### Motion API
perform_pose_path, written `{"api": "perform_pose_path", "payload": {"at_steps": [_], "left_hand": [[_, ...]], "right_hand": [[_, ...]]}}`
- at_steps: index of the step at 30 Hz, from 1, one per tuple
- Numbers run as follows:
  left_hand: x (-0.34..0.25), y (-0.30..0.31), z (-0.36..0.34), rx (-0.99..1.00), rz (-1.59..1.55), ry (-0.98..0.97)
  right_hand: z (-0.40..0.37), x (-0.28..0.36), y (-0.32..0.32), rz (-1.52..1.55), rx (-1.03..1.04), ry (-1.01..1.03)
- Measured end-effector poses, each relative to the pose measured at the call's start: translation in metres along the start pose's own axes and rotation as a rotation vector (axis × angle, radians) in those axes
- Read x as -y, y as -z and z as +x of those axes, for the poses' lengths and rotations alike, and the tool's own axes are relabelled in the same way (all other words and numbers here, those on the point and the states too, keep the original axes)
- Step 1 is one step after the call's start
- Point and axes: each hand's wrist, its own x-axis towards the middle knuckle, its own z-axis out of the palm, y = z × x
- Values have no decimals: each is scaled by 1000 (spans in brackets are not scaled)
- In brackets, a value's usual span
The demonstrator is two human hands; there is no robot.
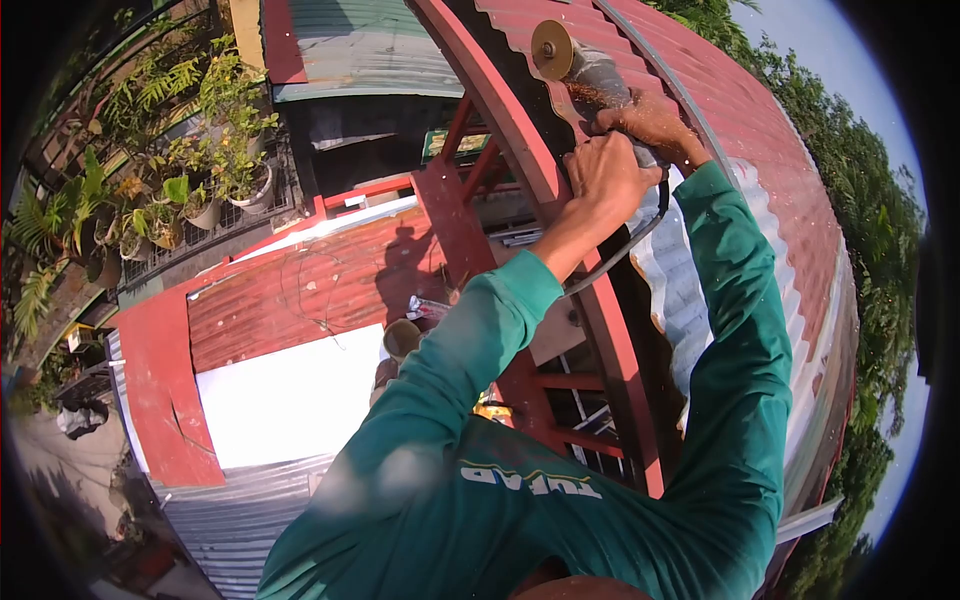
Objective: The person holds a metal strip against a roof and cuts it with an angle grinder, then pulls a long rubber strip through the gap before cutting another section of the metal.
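An angle grinder [598,80] with a round tan disc [552,50] is at the upper middle, over the edge of a red corrugated roof sheet [690,60]. Orange sparks show beside the disc. My right hand [655,125] wraps round the grinder's body. Just below it, my left hand [608,178] has its fingers curled on the rear part, partly hiding it. A grey cable [635,238] runs from the tool's rear down past my left wrist.
A red steel beam [590,290] runs diagonally beneath my left forearm. Lower left are a rusty red sheet [300,290], a white panel [295,395] and a brown container [401,338]. Potted plants [200,205] stand at upper left. Trees [860,200] line the right.
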Motion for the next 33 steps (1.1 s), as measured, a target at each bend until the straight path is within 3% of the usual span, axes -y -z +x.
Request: {"api": "perform_pose_path", "payload": {"at_steps": [2, 9, 12, 15, 20, 24, 26, 33], "left_hand": [[0, -1, 0, -4, 7, -15], [-3, 2, -3, 26, 24, -30], [-4, 2, -5, 31, 3, -20], [-4, 1, -6, 33, -17, -14], [-3, 3, -10, 12, -29, -12], [-2, 5, -10, 27, -61, -10], [-1, 6, -9, 22, -65, -10], [3, 5, -7, 45, -91, -7]], "right_hand": [[-25, 26, 2, -17, 18, 11], [7, -13, -3, 11, -23, 80], [-7, 4, 5, -159, 15, 26], [-12, 4, 4, 48, 90, 73], [-6, -5, 0, -22, -27, 82], [1, -9, -2, 0, 17, 76], [3, -5, -2, -157, -48, 21], [-3, 2, -5, -75, -21, 79]]}}
